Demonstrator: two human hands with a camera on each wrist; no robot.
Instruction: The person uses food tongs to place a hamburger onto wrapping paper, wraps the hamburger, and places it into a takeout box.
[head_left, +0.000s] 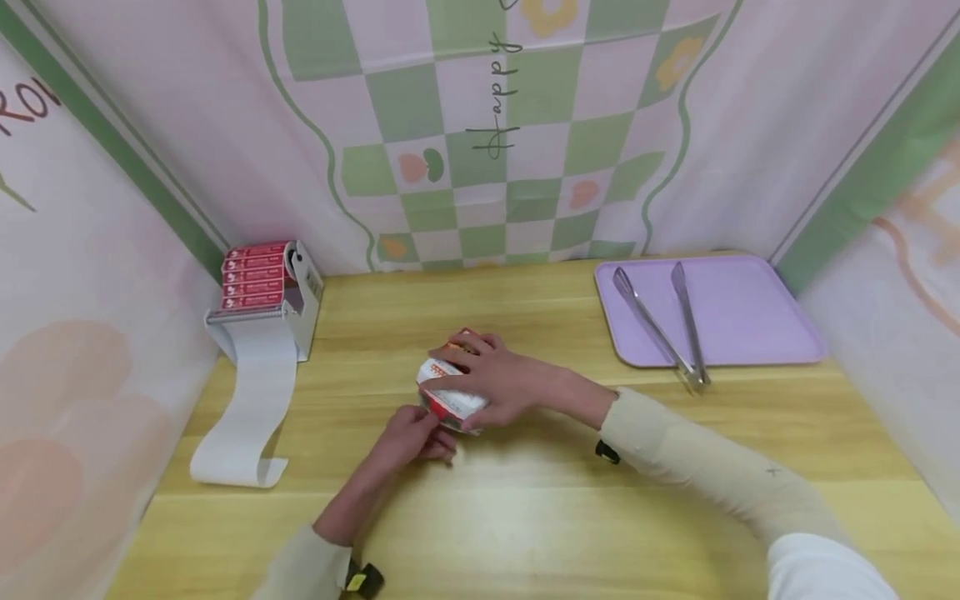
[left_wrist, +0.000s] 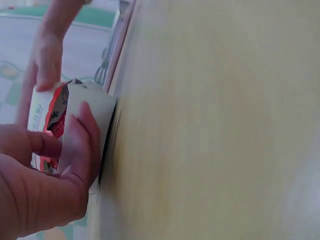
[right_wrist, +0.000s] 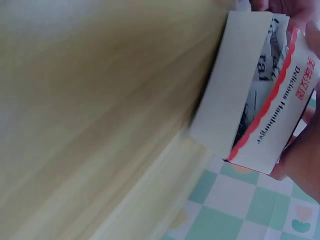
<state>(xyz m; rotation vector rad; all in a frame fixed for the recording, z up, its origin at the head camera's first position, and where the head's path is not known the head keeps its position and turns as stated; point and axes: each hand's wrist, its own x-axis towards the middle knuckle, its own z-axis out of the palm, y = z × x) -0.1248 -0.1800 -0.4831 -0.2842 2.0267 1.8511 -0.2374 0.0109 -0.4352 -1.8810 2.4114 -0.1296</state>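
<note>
A white card hamburger box [head_left: 463, 403] with a red scalloped lid edge sits on the wooden table between both hands. Its lid stands slightly ajar, and printed wrapping paper [right_wrist: 263, 62] shows through the gap. From above, my right hand [head_left: 504, 377] holds the lid, thumb at the near side and fingers spread over the top. My left hand [head_left: 409, 437] is at the near left side of the box. In the left wrist view, the left thumb [left_wrist: 46, 144] lies at the gap and the fingers [left_wrist: 86, 137] bend against the lower half's outer wall.
At the back left stands a label dispenser [head_left: 303, 292] with red stickers, its white backing strip [head_left: 251, 400] trailing forward over the table. A lilac tray [head_left: 757, 317] lies at the back right, with metal tongs [head_left: 660, 333] sticking out over its front edge. Printed fabric encloses the table.
</note>
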